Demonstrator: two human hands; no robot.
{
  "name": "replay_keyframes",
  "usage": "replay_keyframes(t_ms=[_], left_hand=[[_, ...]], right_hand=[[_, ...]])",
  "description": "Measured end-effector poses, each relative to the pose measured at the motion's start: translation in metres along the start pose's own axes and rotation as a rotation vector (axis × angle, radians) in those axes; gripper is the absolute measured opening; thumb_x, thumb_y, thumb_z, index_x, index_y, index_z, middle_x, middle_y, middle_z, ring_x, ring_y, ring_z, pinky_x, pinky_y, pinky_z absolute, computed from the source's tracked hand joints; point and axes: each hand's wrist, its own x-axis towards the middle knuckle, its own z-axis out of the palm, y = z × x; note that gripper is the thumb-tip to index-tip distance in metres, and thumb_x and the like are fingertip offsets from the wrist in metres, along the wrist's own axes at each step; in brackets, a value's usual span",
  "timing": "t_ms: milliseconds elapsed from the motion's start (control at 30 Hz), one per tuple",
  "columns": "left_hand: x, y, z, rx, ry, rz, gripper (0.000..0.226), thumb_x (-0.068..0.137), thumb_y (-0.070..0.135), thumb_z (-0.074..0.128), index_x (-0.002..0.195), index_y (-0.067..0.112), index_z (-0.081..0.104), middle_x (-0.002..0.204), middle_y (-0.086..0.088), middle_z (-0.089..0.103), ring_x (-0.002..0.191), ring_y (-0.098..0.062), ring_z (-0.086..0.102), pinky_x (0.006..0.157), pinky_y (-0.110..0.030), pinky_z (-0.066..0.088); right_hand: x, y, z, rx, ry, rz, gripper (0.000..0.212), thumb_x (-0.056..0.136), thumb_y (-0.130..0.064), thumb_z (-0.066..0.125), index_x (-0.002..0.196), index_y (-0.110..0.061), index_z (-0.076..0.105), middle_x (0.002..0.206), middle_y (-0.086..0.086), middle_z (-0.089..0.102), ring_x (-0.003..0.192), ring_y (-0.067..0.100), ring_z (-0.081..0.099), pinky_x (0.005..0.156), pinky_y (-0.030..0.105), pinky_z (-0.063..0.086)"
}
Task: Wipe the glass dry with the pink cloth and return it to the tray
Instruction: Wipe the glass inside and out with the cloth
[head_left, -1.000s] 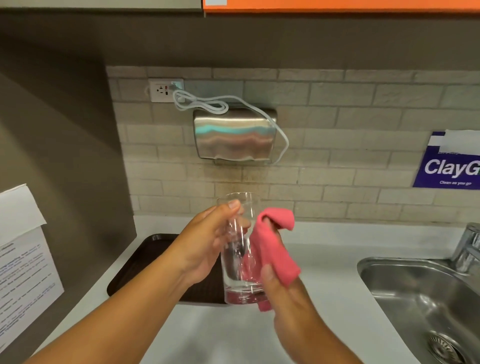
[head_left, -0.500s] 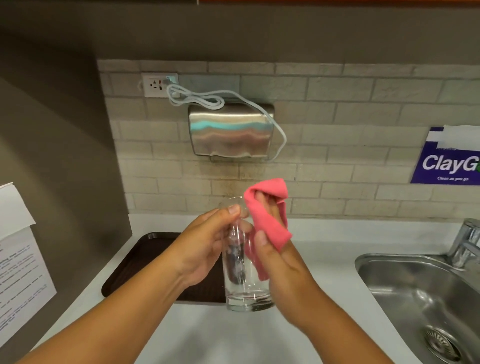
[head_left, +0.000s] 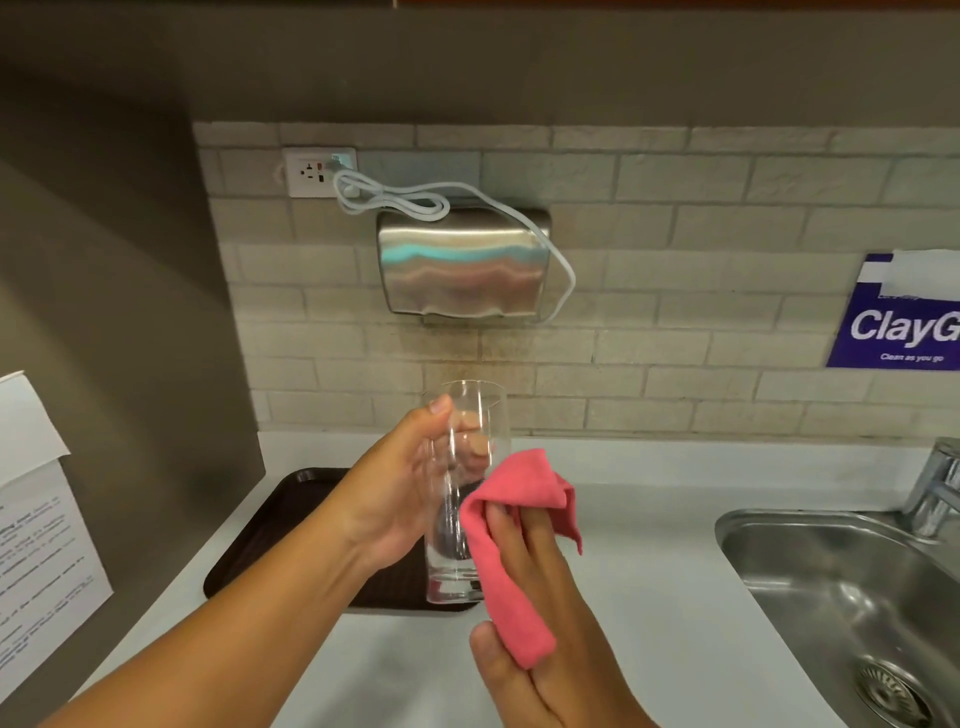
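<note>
A tall clear glass (head_left: 462, 519) stands upright in the air above the counter, gripped around its upper half by my left hand (head_left: 400, 493). My right hand (head_left: 535, 639) holds the pink cloth (head_left: 511, 545) with thumb and fingers, the cloth lying against the glass's right side from mid-height down to its base. Behind and below the glass lies the dark brown tray (head_left: 291, 525) on the white counter; nothing shows on its visible part.
A steel sink (head_left: 831, 587) with a tap (head_left: 935, 488) is at the right. A steel dispenser (head_left: 462, 265) and a socket with a white cable hang on the tiled wall. Paper notices (head_left: 36, 525) hang on the left wall.
My right hand has slid the pink cloth from the glass's rim down along its right side. The glass in my left hand stays roughly where it was.
</note>
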Motion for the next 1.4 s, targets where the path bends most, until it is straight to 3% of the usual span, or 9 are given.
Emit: replay_keyframes(t_ms=[167, 367, 533, 667, 800, 900, 1033, 1233, 1400], left_hand=[[-0.007, 0.001, 0.002, 0.001, -0.036, -0.046, 0.076, 0.085, 0.063, 0.063, 0.133, 0.003, 0.066, 0.125, -0.025, 0.063, 0.117, -0.039, 0.058, 0.114, -0.064, 0.038], [-0.007, -0.006, 0.007, -0.014, -0.112, -0.005, 0.079, 0.068, 0.068, 0.083, 0.121, 0.009, 0.076, 0.108, -0.018, 0.071, 0.102, -0.03, 0.066, 0.101, -0.047, 0.051], [-0.014, 0.005, 0.013, 0.065, -0.155, -0.032, 0.072, 0.089, 0.053, 0.068, 0.142, 0.006, 0.06, 0.111, -0.015, 0.076, 0.104, -0.03, 0.07, 0.097, -0.047, 0.055], [-0.017, 0.017, 0.022, 0.087, -0.155, -0.05, 0.066, 0.089, 0.046, 0.065, 0.142, 0.007, 0.058, 0.107, -0.012, 0.078, 0.097, -0.026, 0.072, 0.09, -0.043, 0.058], [-0.019, 0.023, 0.031, 0.15, -0.088, 0.02, 0.096, 0.074, 0.062, 0.077, 0.139, -0.006, 0.055, 0.111, -0.022, 0.068, 0.103, -0.037, 0.063, 0.111, -0.058, 0.047], [-0.018, 0.028, 0.032, 0.121, -0.033, 0.06, 0.1, 0.068, 0.062, 0.085, 0.136, -0.006, 0.058, 0.099, -0.016, 0.071, 0.089, -0.03, 0.068, 0.093, -0.042, 0.057], [-0.016, 0.025, 0.027, 0.037, -0.011, 0.038, 0.085, 0.06, 0.06, 0.083, 0.125, 0.007, 0.07, 0.098, -0.008, 0.078, 0.088, -0.022, 0.077, 0.079, -0.034, 0.062], [-0.02, 0.017, 0.024, 0.037, -0.032, -0.036, 0.076, 0.062, 0.065, 0.085, 0.114, 0.011, 0.074, 0.096, -0.009, 0.077, 0.082, -0.022, 0.074, 0.074, -0.034, 0.062], [-0.022, 0.006, 0.026, 0.09, -0.107, -0.002, 0.072, 0.072, 0.069, 0.083, 0.117, 0.012, 0.079, 0.107, -0.011, 0.078, 0.098, -0.023, 0.073, 0.088, -0.034, 0.06]], right_hand=[[0.017, 0.003, -0.02, 0.08, 0.027, -0.029, 0.109, 0.089, -0.078, 0.06, 0.169, -0.039, -0.002, 0.179, -0.013, -0.014, 0.165, 0.006, -0.007, 0.121, 0.007, 0.018], [0.035, 0.024, -0.042, 0.257, -0.093, 0.055, 0.159, 0.053, -0.066, 0.097, 0.167, -0.04, -0.011, 0.176, -0.021, -0.018, 0.165, 0.008, -0.011, 0.13, 0.044, 0.02], [0.026, 0.032, -0.039, 0.261, -0.009, 0.037, 0.152, 0.06, -0.062, 0.098, 0.168, -0.038, -0.006, 0.176, -0.023, -0.015, 0.164, 0.006, -0.008, 0.119, 0.004, 0.016], [0.017, 0.032, -0.039, 0.246, 0.064, 0.026, 0.144, 0.062, -0.059, 0.099, 0.165, -0.051, -0.001, 0.174, -0.032, -0.007, 0.16, -0.008, 0.0, 0.111, -0.004, 0.022], [0.011, 0.027, -0.035, 0.09, 0.117, -0.095, 0.127, 0.07, -0.065, 0.091, 0.166, -0.048, 0.01, 0.177, -0.025, 0.002, 0.162, -0.003, 0.008, 0.114, 0.017, 0.044], [0.007, 0.019, -0.028, -0.105, 0.306, -0.216, 0.1, 0.081, -0.063, 0.083, 0.163, -0.029, 0.036, 0.177, -0.012, 0.021, 0.159, 0.012, 0.034, 0.112, 0.026, 0.051], [-0.004, 0.011, -0.005, -0.221, 0.53, -0.311, 0.05, 0.095, -0.025, 0.082, 0.142, -0.018, 0.067, 0.159, 0.013, 0.054, 0.147, 0.034, 0.054, 0.101, 0.039, 0.062], [0.001, 0.006, -0.014, -0.072, 0.118, -0.197, 0.066, 0.11, -0.057, 0.033, 0.166, -0.02, 0.032, 0.179, 0.013, 0.008, 0.165, 0.036, 0.011, 0.129, 0.033, 0.028], [0.022, 0.006, -0.025, 0.326, 0.158, 0.0, 0.064, 0.111, -0.059, 0.027, 0.168, -0.031, 0.023, 0.18, -0.013, 0.003, 0.166, 0.014, -0.008, 0.131, 0.061, 0.012]])
